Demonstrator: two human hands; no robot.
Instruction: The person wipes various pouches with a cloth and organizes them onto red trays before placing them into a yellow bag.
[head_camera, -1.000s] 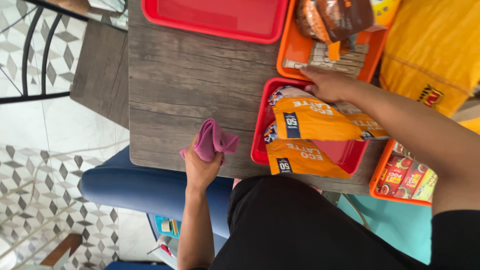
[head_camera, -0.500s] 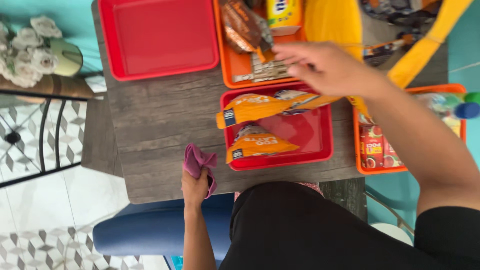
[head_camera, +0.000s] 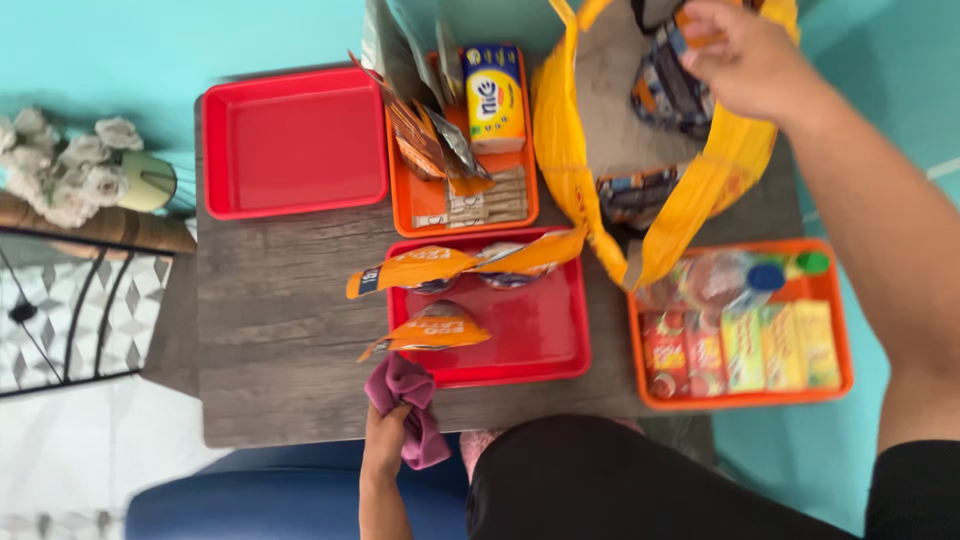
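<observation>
Moved since last look: right hand (head_camera: 745, 60) has gone from over the orange packets up to the mouth of the yellow bag (head_camera: 640, 150), and one packet now hangs off the left edge of the near tray.
Counter: grey wood-grain counter (head_camera: 290, 300), carrying four trays and the bag.
Yellow bag: open at the far right of the counter, handles flopped out, dark packets showing inside.
Empty red tray: far left (head_camera: 293, 140), nothing in it.
Near red tray: middle front (head_camera: 530, 340), two orange packets (head_camera: 420, 268) at its left side, the upper one sticking well past the rim.
Orange tray, right: (head_camera: 745, 400) packed with juice boxes and bottles.
Orange tray, far: (head_camera: 470, 205) has a yellow box, foil packets and flat sachets.
Right hand grip: fingers curled on a dark packet at the bag's opening, looks like it's holding it.
Left hand grip: left hand (head_camera: 385, 435) bunched tight on a pink cloth (head_camera: 410, 405) at the counter's front edge, just beside the near tray.
Doing it well, imo: pinch only one packet and lift it clear of the handles so the bag doesn't drag the tray next to it.
</observation>
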